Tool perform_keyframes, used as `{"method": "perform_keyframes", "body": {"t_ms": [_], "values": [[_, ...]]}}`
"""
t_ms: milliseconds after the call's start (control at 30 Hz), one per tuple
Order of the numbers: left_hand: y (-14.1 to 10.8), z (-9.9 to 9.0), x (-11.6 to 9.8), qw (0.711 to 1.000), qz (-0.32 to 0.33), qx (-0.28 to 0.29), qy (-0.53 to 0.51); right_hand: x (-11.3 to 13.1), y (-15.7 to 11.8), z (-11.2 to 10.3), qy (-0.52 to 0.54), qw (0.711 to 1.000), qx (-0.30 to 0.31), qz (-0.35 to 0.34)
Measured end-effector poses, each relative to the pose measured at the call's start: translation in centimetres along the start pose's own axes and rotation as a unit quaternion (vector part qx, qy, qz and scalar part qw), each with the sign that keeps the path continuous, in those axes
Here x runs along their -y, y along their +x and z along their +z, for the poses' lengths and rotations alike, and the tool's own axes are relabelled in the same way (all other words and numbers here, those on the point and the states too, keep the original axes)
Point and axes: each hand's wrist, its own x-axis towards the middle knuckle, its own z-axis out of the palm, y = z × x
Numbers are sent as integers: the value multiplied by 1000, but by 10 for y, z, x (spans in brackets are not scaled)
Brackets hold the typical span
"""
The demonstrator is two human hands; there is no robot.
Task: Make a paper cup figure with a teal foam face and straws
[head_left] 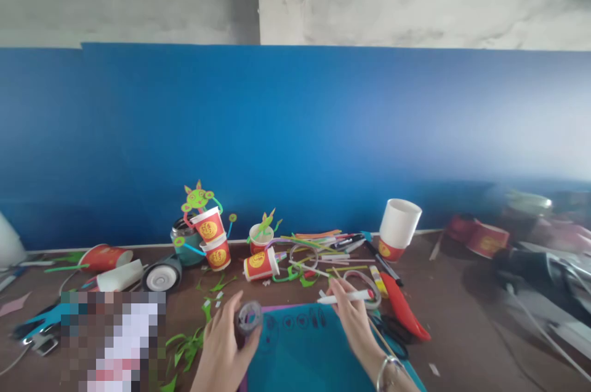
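My left hand (pixel 223 340) is closed round a small dark ring that looks like a roll of tape (pixel 244 325), held at the left edge of a teal sheet of paper (pixel 307 367). Between the fingers of my right hand (pixel 353 321) is a white marker (pixel 355 296) with a red end, above the sheet's upper right. Small drawn outlines (pixel 295 322), some round and some long, run along the sheet's top part. A purple sheet (pixel 282 307) shows beneath the teal one. Dark-handled scissors (pixel 394 333) lie partly hidden beside my right wrist.
Left of centre stand stacked red paper cups (pixel 216 250) with a green paper figure (pixel 198 198). Pipe cleaners and pens (pixel 318 247) lie behind the sheet. White cups (pixel 399 223) stand right of them, near a red pouch (pixel 404 306). Green scraps (pixel 187 346) lie left.
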Motion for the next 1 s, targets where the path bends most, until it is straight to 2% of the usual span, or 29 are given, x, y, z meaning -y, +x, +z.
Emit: {"method": "perform_keyframes", "body": {"t_ms": [100, 300, 433, 500, 567, 600, 667, 733, 767, 900, 1000], "values": [[12, 2, 8, 1000, -20, 2, -5, 5, 3, 0, 7, 999, -33, -27], [33, 15, 13, 998, 25, 45, -21, 5, 6, -1, -30, 997, -43, -54], [39, 22, 10, 994, 70, 67, 39, 2, 9, -3, -38, 997, -39, -57], [38, 20, -4, 991, 75, 28, 103, 2, 10, -4, -45, 996, -47, -58], [41, 16, -29, 986, 81, 9, 148, 4, 11, -3, -54, 996, -44, -58], [44, 14, -44, 984, 101, 31, 144, 5, 11, -3, -59, 996, -37, -57], [56, 17, -74, 973, 155, 121, 122, 5, 12, -2, -68, 996, -25, -49], [73, 28, -97, 961, 130, 216, 117, 4, 13, -3, -70, 996, -32, -43], [82, 37, -105, 957, 119, 236, 116, 2, 14, -3, -69, 996, -43, -43], [109, 75, -116, 954, 60, 264, 132, -5, 18, -6, -60, 994, -73, -52], [115, 89, -114, 953, 29, 268, 138, -6, 19, -6, -60, 993, -82, -53]]}}
